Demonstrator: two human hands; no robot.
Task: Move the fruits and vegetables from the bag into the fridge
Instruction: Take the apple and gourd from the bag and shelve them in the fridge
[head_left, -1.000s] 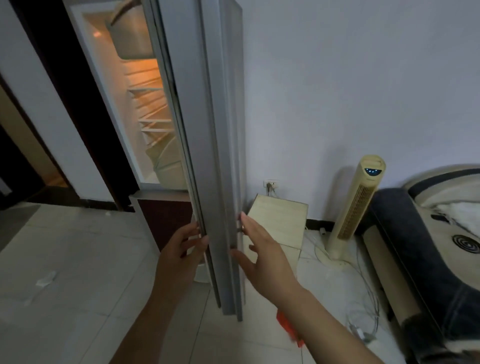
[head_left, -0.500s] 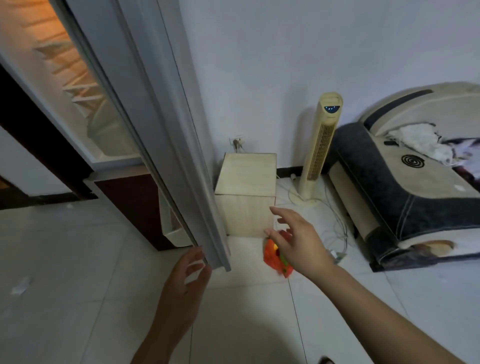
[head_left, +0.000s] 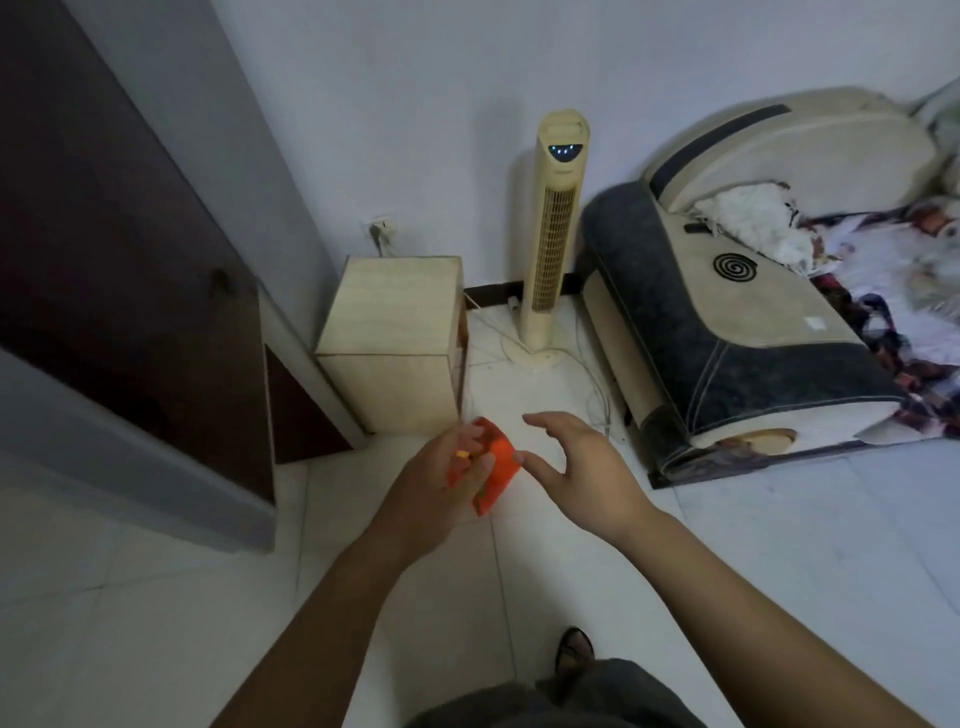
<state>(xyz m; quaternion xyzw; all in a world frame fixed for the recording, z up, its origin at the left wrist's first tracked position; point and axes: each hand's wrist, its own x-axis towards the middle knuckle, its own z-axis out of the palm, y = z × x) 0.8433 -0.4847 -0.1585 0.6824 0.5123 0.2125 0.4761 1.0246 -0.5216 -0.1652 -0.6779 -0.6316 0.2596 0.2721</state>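
bag (head_left: 501, 467): orange, lies between both grips.
left grip (head_left: 441, 483): nearer, overlaps bag; blurred, cannot tell if holding.
right grip (head_left: 582, 467): fingers spread, empty, just right of bag.

Floor (head_left: 156, 597): pale glossy tiles, thin grout lines. Standing on it against the back wall are a light wooden box (head_left: 395, 312) and, just to its right, an upright cream tower fan (head_left: 556, 234) on a round base. White cables (head_left: 597, 384) trail loose over the tiles between the fan's base and the padded bed base (head_left: 727, 364), dark blue and cream, which sits on the floor at right. An orange bag (head_left: 501, 467) lies on the tiles in front of the box, partly hidden. At left, the dark red lower part of the fridge (head_left: 306, 421) meets the floor beside the box. One dark shoe (head_left: 574, 649) rests on the tiles at bottom centre.
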